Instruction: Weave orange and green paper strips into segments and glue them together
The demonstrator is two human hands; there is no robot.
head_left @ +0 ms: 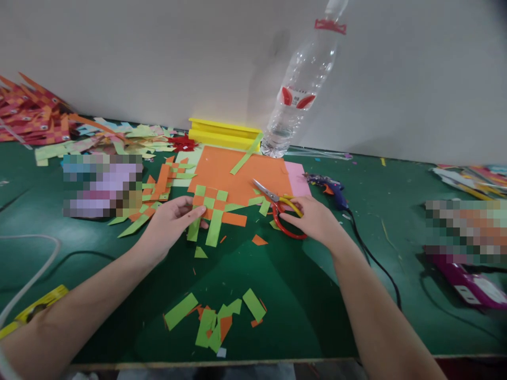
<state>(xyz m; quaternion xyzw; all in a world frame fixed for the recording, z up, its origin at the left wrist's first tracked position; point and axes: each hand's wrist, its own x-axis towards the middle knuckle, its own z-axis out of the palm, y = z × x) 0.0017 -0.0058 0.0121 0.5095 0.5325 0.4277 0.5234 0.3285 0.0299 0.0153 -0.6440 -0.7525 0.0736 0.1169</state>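
Note:
Between the thumb and fingers of my left hand (174, 219) is a woven paper piece (209, 202) of green and orange strips, with loose strip ends hanging down and to the right. My right hand (311, 219) grips scissors (273, 198) by their red and yellow handles, the blades pointing up and left. The blades look nearly closed. Under and behind both hands lies an orange paper sheet (241, 171), with a green strip (246, 154) across it. More woven orange and green pieces (160, 184) lie just left of it.
A clear plastic bottle (293, 100) leans at the back beside a yellow folded strip (224, 134). A glue gun (328, 189) with a black cord lies right. Paper offcuts (209, 322) are scattered at the front; a pile of red woven pieces (34, 116) sits far left.

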